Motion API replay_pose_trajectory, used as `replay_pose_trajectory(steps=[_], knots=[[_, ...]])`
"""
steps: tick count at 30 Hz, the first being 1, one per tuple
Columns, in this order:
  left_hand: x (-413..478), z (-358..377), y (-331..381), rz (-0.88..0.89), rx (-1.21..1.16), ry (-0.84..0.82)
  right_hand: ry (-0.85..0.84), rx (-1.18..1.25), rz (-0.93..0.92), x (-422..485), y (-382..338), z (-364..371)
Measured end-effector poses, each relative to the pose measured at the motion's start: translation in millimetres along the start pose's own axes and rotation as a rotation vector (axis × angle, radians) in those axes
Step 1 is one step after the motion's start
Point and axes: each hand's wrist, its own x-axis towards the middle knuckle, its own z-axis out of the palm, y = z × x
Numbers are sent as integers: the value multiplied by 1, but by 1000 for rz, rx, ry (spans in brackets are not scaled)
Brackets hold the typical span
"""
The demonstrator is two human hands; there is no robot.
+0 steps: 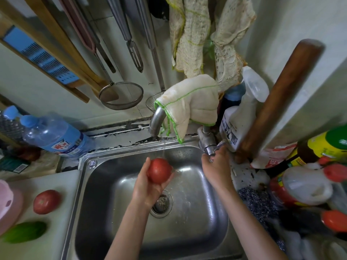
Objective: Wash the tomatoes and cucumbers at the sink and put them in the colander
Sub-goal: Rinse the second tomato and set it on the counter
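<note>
- Left hand [148,186] cups a tomato [159,170] over the sink [78,194], fingers curled beneath it, under the spout [156,121].
- Right hand [216,164] grips the tap handle [212,149], fingers wrapped round it.
- Bottle [56,136] label: writing too blurred to read.
- Second tomato [47,201] and cucumber [24,231] lie on the left surface [62,231], beside the colander [7,201], outside the sink's rim.

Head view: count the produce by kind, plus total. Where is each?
Tomatoes: 2 (held tomato in the left hand over the sink; counter tomato left of the sink)
Cucumbers: 1 (cucumber on the counter)
Total: 3
</note>
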Motion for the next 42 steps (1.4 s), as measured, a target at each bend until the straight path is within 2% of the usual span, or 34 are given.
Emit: replay_pose_trajectory(steps=[9, 12, 14, 16, 21, 24, 27, 31, 35, 42], knots=[[-12, -1, 0, 61, 107, 3, -92, -10, -10, -18, -8, -6], [-15, -1, -3, 108, 196, 3, -270, 24, -98, -43, -19, 3], [-22, -2, -4, 168, 337, -4, -395, 61, -193, -56, -28, 11], [-29, -6, -5, 256, 459, 12, -450, 80, -268, -60, -33, 18], [-49, -19, 3, 448, 708, 25, -581, 182, -175, -60, -41, 26], [-56, -29, 9, 501, 788, -13, -669, 276, -99, -64, -43, 33], [-61, -44, 15, 510, 818, -51, -640, 255, -117, -69, -42, 40], [-64, -63, 22, 498, 703, -77, -590, 175, -144, -73, -40, 48], [-60, -85, 32, 494, 707, -28, -561, -19, -235, -84, -50, 59], [-67, -161, 83, 512, 774, 43, -516, -17, -274, -125, -86, 117]])
